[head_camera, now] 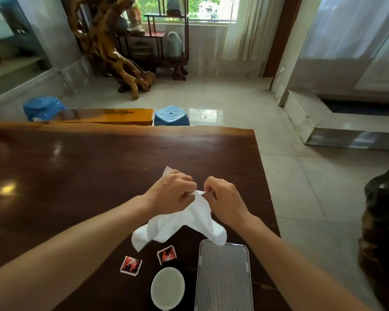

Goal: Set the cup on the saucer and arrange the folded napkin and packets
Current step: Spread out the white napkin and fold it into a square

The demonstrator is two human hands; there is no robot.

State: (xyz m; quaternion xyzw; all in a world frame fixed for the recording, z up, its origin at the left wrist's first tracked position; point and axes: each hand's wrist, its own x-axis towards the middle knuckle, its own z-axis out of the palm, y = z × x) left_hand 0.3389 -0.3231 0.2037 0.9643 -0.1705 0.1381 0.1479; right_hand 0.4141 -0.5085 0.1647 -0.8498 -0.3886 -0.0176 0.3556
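A white napkin [184, 223] hangs in the air above the table, pinched at its top edge by both hands. My left hand [172, 194] grips it on the left and my right hand [226, 198] on the right, fingertips almost touching. Its loose corners droop toward the table. Below it lie two red-and-black packets [131, 265] [166, 254], flat on the wood. A pale cup [167, 287] stands on a dark saucer [189, 274] near the front edge, seen from above.
A striped grey tray [224, 279] lies right of the cup, close to the table's right edge. The dark wooden table [76, 171] stretches far to the left. Two blue stools [171, 116] and a bench stand beyond it.
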